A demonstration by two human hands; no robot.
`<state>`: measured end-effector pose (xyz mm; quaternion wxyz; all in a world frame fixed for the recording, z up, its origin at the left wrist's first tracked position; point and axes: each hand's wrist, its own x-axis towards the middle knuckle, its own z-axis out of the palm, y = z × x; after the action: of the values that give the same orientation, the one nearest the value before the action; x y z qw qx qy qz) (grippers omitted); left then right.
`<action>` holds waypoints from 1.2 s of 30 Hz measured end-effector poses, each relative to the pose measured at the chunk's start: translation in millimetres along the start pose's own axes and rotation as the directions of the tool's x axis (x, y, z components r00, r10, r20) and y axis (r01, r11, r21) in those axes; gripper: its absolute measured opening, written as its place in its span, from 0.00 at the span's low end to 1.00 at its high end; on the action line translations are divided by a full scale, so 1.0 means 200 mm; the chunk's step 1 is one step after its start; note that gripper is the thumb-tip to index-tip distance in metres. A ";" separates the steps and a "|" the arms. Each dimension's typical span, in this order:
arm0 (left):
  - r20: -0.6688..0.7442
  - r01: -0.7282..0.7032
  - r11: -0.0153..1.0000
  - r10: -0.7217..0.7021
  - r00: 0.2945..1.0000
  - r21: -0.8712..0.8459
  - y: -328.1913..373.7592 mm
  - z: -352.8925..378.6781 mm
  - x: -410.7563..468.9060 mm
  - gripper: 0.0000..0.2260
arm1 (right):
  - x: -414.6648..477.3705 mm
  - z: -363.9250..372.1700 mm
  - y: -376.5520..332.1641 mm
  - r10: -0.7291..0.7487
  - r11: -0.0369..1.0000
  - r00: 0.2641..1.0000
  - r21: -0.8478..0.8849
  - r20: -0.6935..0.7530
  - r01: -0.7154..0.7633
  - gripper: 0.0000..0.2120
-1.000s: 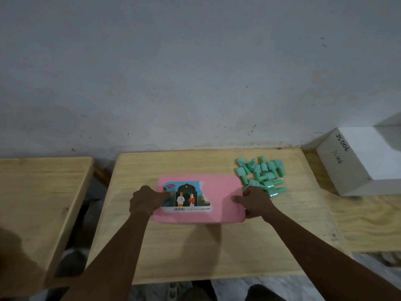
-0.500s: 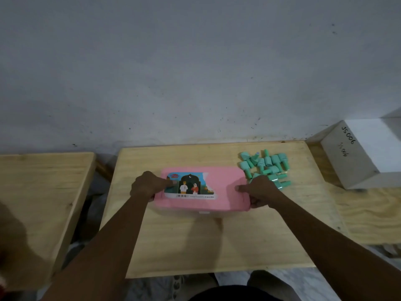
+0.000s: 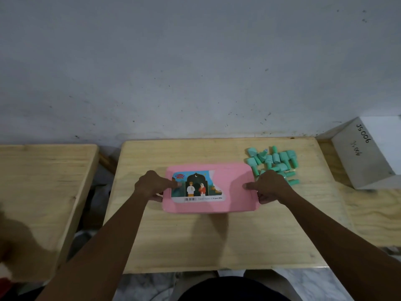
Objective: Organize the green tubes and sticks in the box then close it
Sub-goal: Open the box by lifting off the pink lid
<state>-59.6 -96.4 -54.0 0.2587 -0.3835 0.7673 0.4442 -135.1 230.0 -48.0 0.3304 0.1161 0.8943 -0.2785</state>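
Hands round box [image 3: 235, 193] ends (left hand [image 3: 152, 186]; right hand [image 3: 271, 186])

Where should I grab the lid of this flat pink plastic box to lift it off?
Take the pink plastic lid at its two short ends, one hand from each side: it is wide and flat, with a rim fingers can probably hook under. The left hand and right hand pinch there, thumbs on top.
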 end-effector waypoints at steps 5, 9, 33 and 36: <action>0.048 0.003 1.000 -0.001 0.999 -0.027 0.03 -0.03 -0.01 0.23 | 0.00 -0.04 -0.02 0.009 1.000 1.000 0.022 0.004 -0.009 0.20; 0.085 -0.001 0.997 0.007 0.996 -0.079 0.08 -0.05 -0.05 0.18 | -0.01 -0.09 -0.04 -0.010 0.996 1.000 0.086 0.025 0.008 0.20; -0.127 -0.117 0.975 0.093 0.987 -0.191 0.41 -0.15 0.26 0.20 | 0.36 -0.16 -0.41 0.013 0.977 0.987 0.213 -0.160 0.022 0.16; -0.186 -0.129 0.988 0.112 0.976 -0.083 0.34 -0.07 0.37 0.20 | 0.45 -0.07 -0.37 0.030 0.994 0.989 0.109 -0.147 -0.014 0.19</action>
<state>-158.6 -113.8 -69.4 0.1420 -0.3868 0.7877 0.4580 -239.0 180.0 -67.8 0.2595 0.1641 0.8987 -0.3131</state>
